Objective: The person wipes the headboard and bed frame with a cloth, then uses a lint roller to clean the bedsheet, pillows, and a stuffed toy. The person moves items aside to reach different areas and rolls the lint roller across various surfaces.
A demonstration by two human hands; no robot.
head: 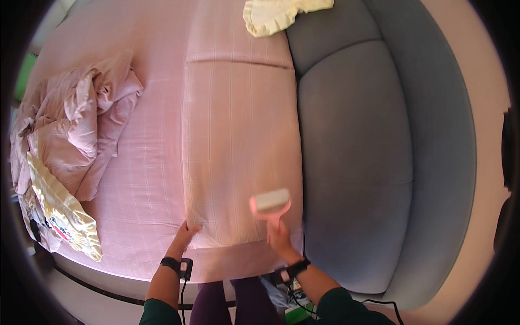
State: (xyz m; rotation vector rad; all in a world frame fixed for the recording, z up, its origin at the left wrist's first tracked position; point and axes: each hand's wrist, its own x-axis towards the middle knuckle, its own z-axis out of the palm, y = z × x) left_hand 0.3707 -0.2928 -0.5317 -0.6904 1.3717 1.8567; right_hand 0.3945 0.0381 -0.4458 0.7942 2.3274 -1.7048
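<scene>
My right hand [279,240] is closed around the handle of a pink lint roller [271,200]. Its white roll is slightly blurred over the near right part of a long pink striped cushion [243,138]; I cannot tell whether it touches the fabric. At the cushion's near left corner, my left hand [187,235] grips the edge, thumb on top and the other fingers mostly hidden along the side. The cushion lies on a bed with a pink striped sheet [150,162], against a grey upholstered headboard [353,162].
A crumpled pink quilt [77,126] lies on the left, with a cream ruffled pillowcase [67,215] bearing a print. Another cream ruffled piece of fabric [270,18] sits at the far end. Black cables [300,302] hang from the wrist devices. Something green [298,315] is below the bed's near edge.
</scene>
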